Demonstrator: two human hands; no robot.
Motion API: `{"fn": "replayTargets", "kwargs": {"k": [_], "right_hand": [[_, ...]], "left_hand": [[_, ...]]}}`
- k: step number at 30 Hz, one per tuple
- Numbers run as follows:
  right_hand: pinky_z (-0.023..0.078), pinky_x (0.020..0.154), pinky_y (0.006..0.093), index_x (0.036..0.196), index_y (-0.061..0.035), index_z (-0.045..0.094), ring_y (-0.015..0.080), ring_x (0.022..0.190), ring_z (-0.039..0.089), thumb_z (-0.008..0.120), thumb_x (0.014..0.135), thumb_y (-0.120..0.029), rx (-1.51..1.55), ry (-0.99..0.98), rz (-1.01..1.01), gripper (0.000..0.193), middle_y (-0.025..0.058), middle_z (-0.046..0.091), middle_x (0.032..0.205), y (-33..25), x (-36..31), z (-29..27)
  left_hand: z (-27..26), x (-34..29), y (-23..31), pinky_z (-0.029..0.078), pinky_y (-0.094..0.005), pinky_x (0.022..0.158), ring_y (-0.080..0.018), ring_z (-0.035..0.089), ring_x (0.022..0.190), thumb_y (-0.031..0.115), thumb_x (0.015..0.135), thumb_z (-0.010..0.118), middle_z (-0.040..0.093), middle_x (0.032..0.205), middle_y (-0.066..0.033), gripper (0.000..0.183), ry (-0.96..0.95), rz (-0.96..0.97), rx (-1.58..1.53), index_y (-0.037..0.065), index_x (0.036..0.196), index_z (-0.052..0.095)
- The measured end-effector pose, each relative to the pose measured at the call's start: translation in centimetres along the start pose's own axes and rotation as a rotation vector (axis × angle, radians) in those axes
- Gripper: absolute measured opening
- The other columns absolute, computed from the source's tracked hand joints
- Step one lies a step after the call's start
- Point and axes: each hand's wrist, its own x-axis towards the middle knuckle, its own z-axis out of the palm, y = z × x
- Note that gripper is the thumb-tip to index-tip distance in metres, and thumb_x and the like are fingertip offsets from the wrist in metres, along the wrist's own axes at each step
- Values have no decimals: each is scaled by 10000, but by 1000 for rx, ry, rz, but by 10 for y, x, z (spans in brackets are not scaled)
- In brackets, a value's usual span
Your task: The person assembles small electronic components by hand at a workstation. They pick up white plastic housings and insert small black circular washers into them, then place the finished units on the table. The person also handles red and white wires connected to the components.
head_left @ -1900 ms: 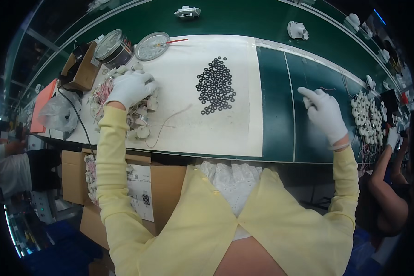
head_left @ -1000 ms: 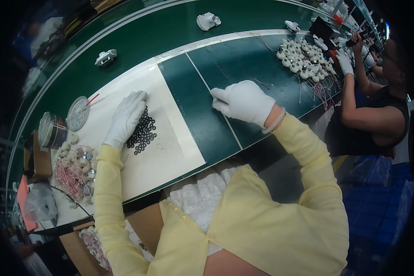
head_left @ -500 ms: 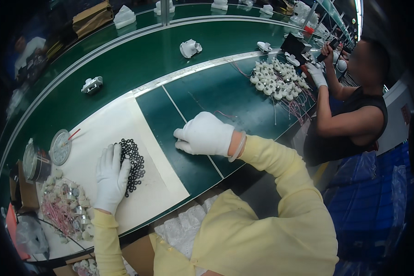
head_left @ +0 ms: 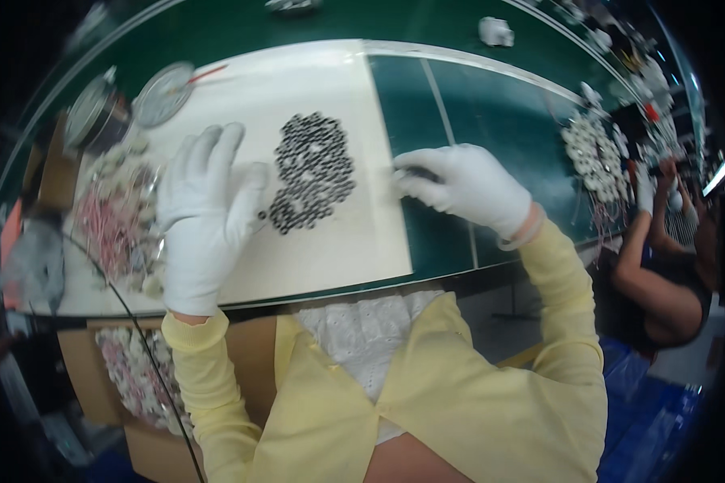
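Note:
My left hand [head_left: 201, 213], in a white glove, lies flat with fingers spread on the white board [head_left: 362, 241]. Its thumb is beside a pile of small black rings [head_left: 314, 169], and one loose ring sits near the thumb. My right hand [head_left: 471, 185], gloved too, hovers at the line between the white board and the green table top [head_left: 499, 105]. Its fingers curl toward the thumb, with a dark gap between them. Whatever the fingertips hold, if anything, is blurred and too small to make out.
Left of my left hand lies a heap of small white parts with pink wires [head_left: 117, 217]. Behind it stand a clear tub [head_left: 97, 117] and a round lid [head_left: 165, 95]. More white parts [head_left: 592, 153] lie at right, near a co-worker [head_left: 660, 282]. An open carton [head_left: 89, 370] stands below the table edge.
The view has swung, so the table sits straighter and the co-worker is farther right. My left hand has come off the ring pile to its left. The rings are spread wider.

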Motion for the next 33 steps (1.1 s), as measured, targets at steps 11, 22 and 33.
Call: {"fn": "replayTargets", "kwargs": {"k": [11, 22, 33], "right_hand": [[572, 734, 307, 1210, 0, 679, 215, 777, 737, 688, 939, -114, 384, -64, -29, 293, 113, 754, 930, -11, 28, 33], [559, 634, 326, 1167, -55, 674, 245, 738, 732, 731, 887, -130, -74, -40, -210, 296, 49, 746, 878, -27, 37, 28], [415, 539, 352, 1177, -166, 682, 210, 643, 620, 759, 860, -177, -395, -31, -330, 326, -20, 659, 786, -35, 38, 24]], "left_hand": [[-16, -72, -28, 491, -465, 981, -374, 628, 1135, 151, 895, 718, 685, 1204, -164, 439, 11, -171, 227, 51, 1317, 648], [-9, -66, -37, 533, -425, 850, -311, 682, 962, 37, 837, 774, 723, 1025, -112, 328, 121, -158, 205, 51, 1161, 726], [-24, -69, -16, 495, -442, 964, -317, 635, 1145, 162, 901, 740, 707, 1109, -41, 309, -93, -210, 420, 184, 1208, 733]]}}
